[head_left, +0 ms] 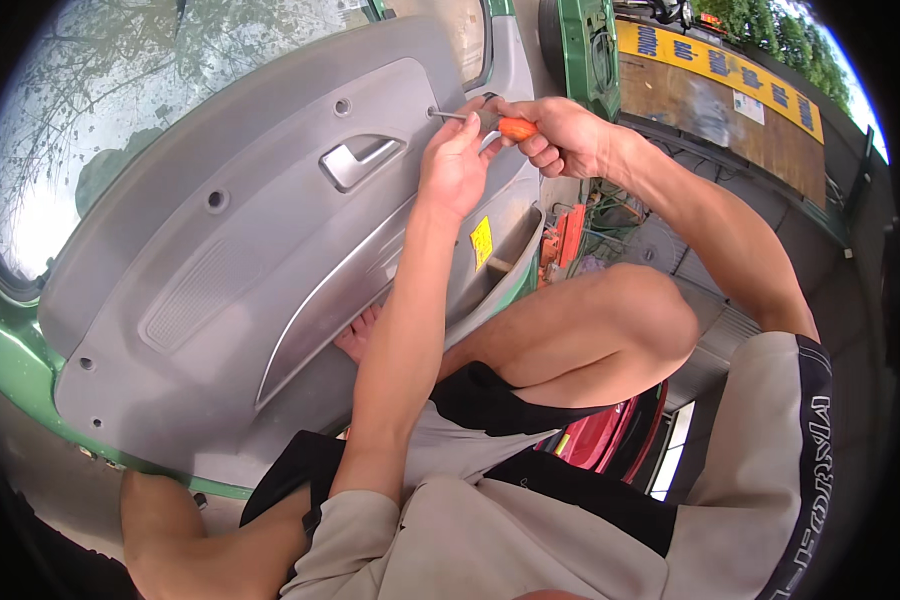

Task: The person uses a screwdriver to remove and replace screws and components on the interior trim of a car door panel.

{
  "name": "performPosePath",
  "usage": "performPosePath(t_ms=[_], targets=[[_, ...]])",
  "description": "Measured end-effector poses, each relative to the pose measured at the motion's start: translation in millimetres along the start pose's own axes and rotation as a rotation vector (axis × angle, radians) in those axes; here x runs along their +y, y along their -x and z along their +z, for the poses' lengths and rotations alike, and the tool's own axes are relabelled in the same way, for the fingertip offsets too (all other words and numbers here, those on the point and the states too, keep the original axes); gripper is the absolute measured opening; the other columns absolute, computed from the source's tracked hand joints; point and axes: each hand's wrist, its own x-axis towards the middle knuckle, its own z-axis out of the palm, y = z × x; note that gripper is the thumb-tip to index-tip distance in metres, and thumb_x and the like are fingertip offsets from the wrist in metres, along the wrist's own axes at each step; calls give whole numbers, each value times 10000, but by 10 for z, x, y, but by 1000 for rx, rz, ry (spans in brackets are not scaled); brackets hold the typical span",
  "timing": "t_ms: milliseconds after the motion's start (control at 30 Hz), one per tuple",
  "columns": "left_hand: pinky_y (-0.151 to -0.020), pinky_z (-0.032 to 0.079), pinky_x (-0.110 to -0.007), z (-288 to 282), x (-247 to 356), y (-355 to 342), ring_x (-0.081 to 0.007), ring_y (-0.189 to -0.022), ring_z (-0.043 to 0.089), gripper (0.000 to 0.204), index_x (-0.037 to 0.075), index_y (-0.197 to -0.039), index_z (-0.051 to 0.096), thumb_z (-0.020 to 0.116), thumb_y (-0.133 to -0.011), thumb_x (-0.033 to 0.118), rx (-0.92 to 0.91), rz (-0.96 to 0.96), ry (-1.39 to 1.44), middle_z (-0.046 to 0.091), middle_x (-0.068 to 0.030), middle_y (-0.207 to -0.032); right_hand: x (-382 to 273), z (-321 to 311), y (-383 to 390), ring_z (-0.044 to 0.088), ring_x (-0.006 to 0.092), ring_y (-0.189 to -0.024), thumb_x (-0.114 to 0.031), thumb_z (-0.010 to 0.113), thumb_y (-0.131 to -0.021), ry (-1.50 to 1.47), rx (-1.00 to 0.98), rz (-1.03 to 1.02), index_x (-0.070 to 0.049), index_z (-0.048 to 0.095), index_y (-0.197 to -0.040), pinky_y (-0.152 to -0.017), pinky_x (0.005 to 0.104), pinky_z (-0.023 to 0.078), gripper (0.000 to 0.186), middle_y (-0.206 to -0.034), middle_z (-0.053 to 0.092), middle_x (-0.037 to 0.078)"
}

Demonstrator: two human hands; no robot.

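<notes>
A screwdriver (pixel 517 128) with an orange handle and a thin metal shaft reaches leftward to a grey door panel (pixel 270 230). Its tip meets the panel at a small screw hole near the upper right of the inner door handle (pixel 355 163). My right hand (pixel 568 135) is wrapped round the orange grip. Beside it my left hand (pixel 456 165) closes its thumb and fingers about the shaft and the dark front part of the tool. Fingers partly hide where shaft and grip join.
Round recessed holes (pixel 216 200) dot the panel, and a yellow sticker (pixel 481 242) marks its right side. My bare foot (pixel 362 328) rests against the panel below my left forearm. Orange tools (pixel 568 235) and tangled cables lie beyond my knee, with a wooden board (pixel 710 105) behind.
</notes>
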Motion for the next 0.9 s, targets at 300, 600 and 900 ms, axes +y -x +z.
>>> performPosePath(t_ms=[300,600,900], targets=[[-892,426,-334,47,-29,-140,-146,-998,635,349,43,-1225,695,715,-1035,334,86,87,-166,722,-45,-1088,58,28,53,720,294,-776,-482,628,-1019,1460,693,-1079,-75,661,-1016,-679,417,586,409,-769,704,129],[-927,464,-359,301,-46,-97,-176,-1020,620,418,17,-1144,665,657,-1061,426,184,37,-98,678,-65,-1056,-253,-157,-119,300,120,-475,-546,468,-1092,-214,-188,138,-89,642,-858,-439,318,277,542,-590,421,-23],[-1030,470,-373,-218,49,-199,-194,-1157,627,319,17,-1319,648,561,-1114,247,-239,32,-8,700,-80,-1254,-131,180,116,755,359,-846,-426,604,-1026,1507,530,-837,9,650,-1112,-691,482,592,445,-826,735,212]])
